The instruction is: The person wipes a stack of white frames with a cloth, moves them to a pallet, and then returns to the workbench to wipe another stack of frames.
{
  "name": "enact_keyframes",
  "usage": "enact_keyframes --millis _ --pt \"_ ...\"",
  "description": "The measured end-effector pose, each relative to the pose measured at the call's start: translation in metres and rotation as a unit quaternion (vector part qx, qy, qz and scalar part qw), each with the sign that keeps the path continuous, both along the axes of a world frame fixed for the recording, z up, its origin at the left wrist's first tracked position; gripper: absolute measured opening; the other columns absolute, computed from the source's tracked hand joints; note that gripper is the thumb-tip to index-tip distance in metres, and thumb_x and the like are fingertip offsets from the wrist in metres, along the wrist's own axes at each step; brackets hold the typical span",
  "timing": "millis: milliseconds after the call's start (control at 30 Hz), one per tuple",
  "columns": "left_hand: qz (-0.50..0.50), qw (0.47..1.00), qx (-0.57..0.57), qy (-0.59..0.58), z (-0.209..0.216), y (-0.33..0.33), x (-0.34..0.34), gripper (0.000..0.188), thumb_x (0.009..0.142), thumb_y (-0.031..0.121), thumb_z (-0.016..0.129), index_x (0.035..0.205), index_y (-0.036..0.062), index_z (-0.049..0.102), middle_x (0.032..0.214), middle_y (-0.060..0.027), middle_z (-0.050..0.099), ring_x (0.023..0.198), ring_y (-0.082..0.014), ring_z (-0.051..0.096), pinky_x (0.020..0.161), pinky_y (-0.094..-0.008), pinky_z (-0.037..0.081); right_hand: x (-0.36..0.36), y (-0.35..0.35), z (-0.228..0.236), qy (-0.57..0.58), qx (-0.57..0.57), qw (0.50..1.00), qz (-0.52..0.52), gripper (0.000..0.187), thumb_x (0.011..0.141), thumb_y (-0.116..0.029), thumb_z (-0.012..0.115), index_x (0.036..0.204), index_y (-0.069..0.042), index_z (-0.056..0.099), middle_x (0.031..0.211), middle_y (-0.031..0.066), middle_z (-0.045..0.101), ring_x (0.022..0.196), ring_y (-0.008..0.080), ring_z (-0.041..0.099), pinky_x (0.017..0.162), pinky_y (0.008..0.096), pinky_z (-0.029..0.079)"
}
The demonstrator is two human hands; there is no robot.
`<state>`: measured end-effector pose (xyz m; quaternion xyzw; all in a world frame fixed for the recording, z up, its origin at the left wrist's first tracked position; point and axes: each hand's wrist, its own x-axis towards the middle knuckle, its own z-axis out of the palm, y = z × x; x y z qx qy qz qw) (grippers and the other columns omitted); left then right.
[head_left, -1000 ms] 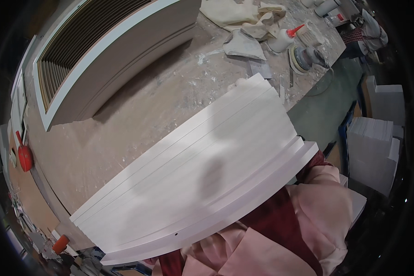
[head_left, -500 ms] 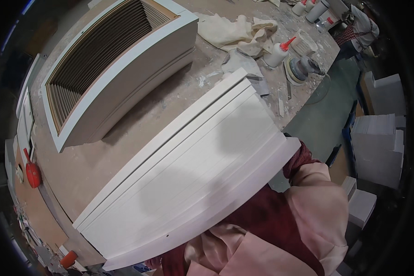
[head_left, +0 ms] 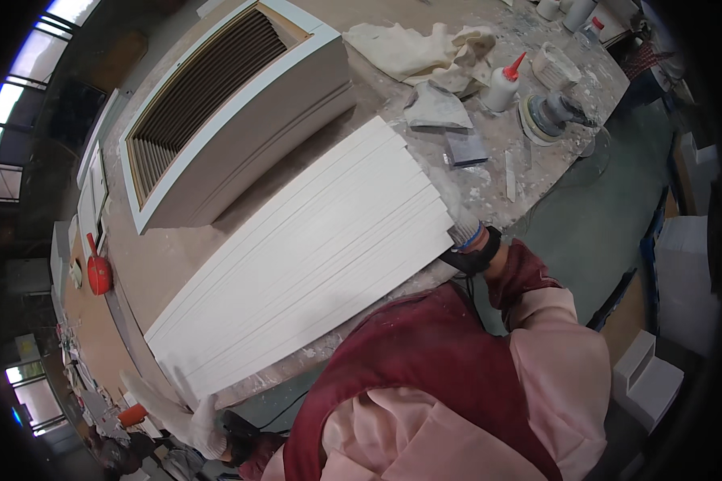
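Note:
A white curved panel [head_left: 297, 264] with fine parallel lines and a stepped right end lies across the worktable near me. My left hand [head_left: 188, 421], in a pale glove, is at its left end. The fingers there are stretched out and apart, with the thumb side close to the panel's near corner. At the right end is my right hand [head_left: 464, 223], also gloved and with a dark wrist band. Its pale fingers lie stretched along the stepped edge, partly blurred against the table. Both hands look open.
Beyond the panel stands a curved white frame [head_left: 241, 152] with dark ribbed slats inside. On the right lie a cloth [head_left: 425, 52], a red-tipped glue bottle [head_left: 501, 88], a sander [head_left: 547, 116] and a small block [head_left: 465, 149]. White boxes [head_left: 650, 377] stand on the floor.
The panel has turned and lowered onto the table, its moulded lip no longer facing me. Both hands, mostly hidden before, now show at its ends. The view has shifted somewhat.

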<state>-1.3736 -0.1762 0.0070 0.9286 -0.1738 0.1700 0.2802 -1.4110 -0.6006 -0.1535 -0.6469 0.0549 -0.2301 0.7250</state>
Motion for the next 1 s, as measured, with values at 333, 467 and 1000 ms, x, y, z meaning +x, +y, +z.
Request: enact_keyframes --millis 333,467,1000 --pt "-0.229 0.883 0.401 0.085 0.034 -0.085 0.045 0.137 0.043 0.085 0.065 0.144 0.0001 0.029 0.147 -0.0311 0.026 0.136 -0.0457 0.026 0.111 -0.0555 0.019 -0.017 -0.002 -0.003 0.015 -0.112 0.993 0.037 0.066 0.099 -0.049 0.028 0.146 -0.003 0.028 0.149 0.0209 0.031 0.138 0.0331 0.030 0.112 0.0329 0.024" --pt "-0.238 0.871 0.420 0.093 0.035 -0.110 0.035 0.136 0.043 0.083 0.068 0.144 0.0006 0.029 0.147 -0.0307 0.026 0.136 -0.0460 0.027 0.110 -0.0559 0.021 -0.018 -0.016 -0.001 -0.067 -0.144 0.981 0.108 0.071 0.098 -0.052 0.031 0.146 -0.001 0.025 0.150 0.0216 0.029 0.139 0.0336 0.029 0.113 0.0351 0.023" --pt "-0.259 0.871 0.408 0.090 0.020 -0.127 0.018 0.137 0.052 0.083 0.065 0.148 0.0000 0.015 0.150 -0.0339 0.015 0.138 -0.0493 0.019 0.111 -0.0570 0.017 -0.021 -0.012 -0.011 -0.140 -0.071 0.965 0.211 0.074 0.095 -0.049 0.044 0.141 0.008 0.030 0.141 0.0327 0.035 0.133 0.0449 0.033 0.111 0.0456 0.025"
